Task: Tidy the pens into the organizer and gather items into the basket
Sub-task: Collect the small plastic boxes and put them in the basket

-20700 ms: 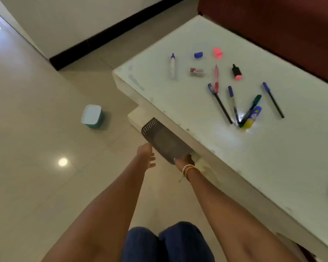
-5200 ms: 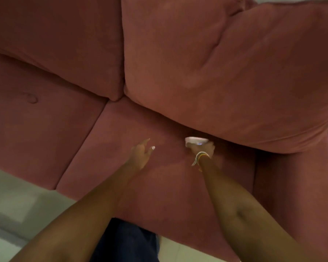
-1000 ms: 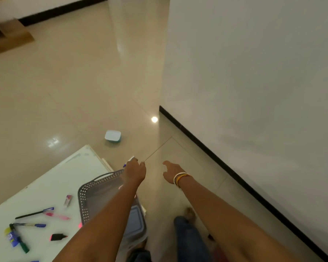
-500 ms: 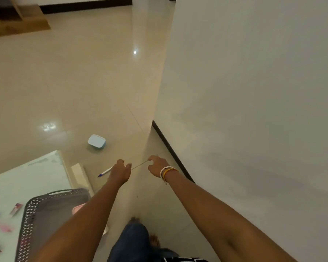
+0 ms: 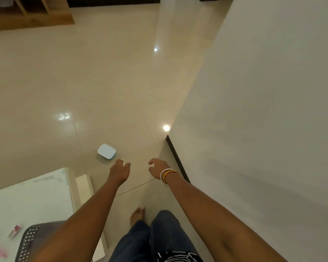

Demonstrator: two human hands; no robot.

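Observation:
My left hand (image 5: 119,171) and my right hand (image 5: 158,168) are both stretched out over the floor, fingers loosely apart, with nothing visible in either. A small light-blue container (image 5: 106,151) sits on the floor just beyond my left hand. The dark perforated basket (image 5: 29,241) stands on the white table (image 5: 32,201) at the lower left, partly hidden by my left arm. A small red-and-white item (image 5: 15,231) and blurred pink items (image 5: 0,252) lie on the table beside it.
A white wall (image 5: 263,120) with a black baseboard (image 5: 176,157) runs close along my right. Glossy beige floor (image 5: 102,82) stretches ahead. Wooden furniture (image 5: 30,17) stands at the far top left. My bare foot (image 5: 137,214) is on the floor below my hands.
The white-and-blue pen that my left hand held half a second ago is no longer visible. Its fingers have spread. The table and basket have slid toward the lower left of the view.

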